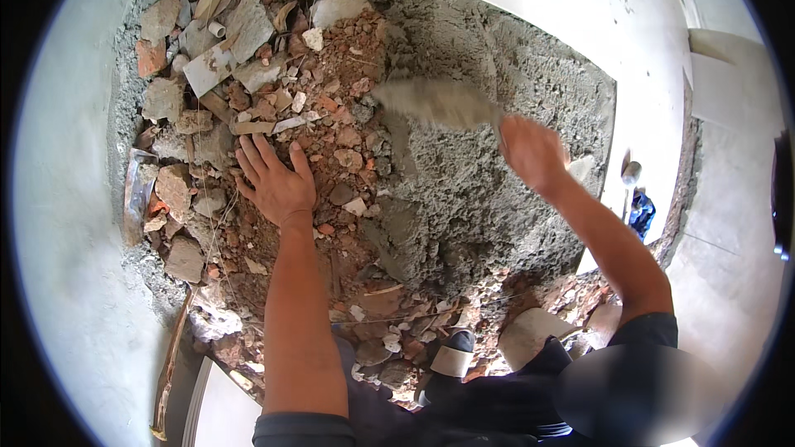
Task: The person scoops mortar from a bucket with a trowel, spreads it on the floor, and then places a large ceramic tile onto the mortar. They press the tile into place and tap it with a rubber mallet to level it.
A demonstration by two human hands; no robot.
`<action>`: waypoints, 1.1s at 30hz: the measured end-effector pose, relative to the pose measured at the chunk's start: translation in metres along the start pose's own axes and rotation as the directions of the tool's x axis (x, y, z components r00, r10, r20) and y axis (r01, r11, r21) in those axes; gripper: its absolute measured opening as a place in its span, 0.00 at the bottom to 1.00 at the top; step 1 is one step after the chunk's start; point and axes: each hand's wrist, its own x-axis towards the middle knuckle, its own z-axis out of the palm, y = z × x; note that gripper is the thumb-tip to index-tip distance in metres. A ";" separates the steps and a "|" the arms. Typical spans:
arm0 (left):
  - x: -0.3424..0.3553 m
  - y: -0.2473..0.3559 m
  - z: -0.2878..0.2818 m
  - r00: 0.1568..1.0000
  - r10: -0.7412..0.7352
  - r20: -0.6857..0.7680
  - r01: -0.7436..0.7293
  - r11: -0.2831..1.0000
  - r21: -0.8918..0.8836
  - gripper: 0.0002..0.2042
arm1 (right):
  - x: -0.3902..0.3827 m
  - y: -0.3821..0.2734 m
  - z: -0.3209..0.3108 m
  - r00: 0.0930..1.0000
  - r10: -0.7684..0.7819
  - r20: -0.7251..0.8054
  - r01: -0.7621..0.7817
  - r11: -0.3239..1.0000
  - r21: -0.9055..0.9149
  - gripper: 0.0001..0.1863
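Note:
My left hand point(277, 184) rests with fingers spread on a bed of broken rubble point(331, 128), made of brick bits, stones and reddish earth. My right hand point(534, 153) is closed round the handle of a trowel point(439, 102). The trowel's blade is smeared by motion and points left, over the border between the rubble and a rough layer of wet grey mortar point(472, 199). Whether the blade touches the mortar I cannot tell.
Large white tiles point(555, 0) border the mortar at the far right, with a blue item point(642, 213) on them. A pale wall point(66, 174) runs along the left. Thin string point(214, 236) crosses the rubble. A stick point(172, 364) and stacked panels point(219, 410) are near left.

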 end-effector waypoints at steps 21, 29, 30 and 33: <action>0.003 0.004 0.001 0.999 0.013 -0.048 -0.014 1.000 -0.022 0.34 | -0.117 0.028 0.107 0.992 0.084 -0.097 -0.052 0.955 0.292 0.03; 0.002 0.003 0.005 0.998 0.015 -0.061 -0.017 0.999 -0.035 0.36 | -0.033 0.018 0.053 0.989 0.141 0.042 -0.147 0.923 0.357 0.05; 0.003 0.003 0.006 0.998 0.022 -0.058 -0.023 0.999 -0.031 0.36 | -0.033 0.012 0.054 0.993 0.086 0.077 -0.109 0.921 0.375 0.06; 0.003 0.000 0.009 0.998 0.019 -0.062 -0.021 0.999 -0.025 0.36 | -0.092 -0.021 0.078 0.980 0.076 0.183 -0.125 0.955 0.270 0.12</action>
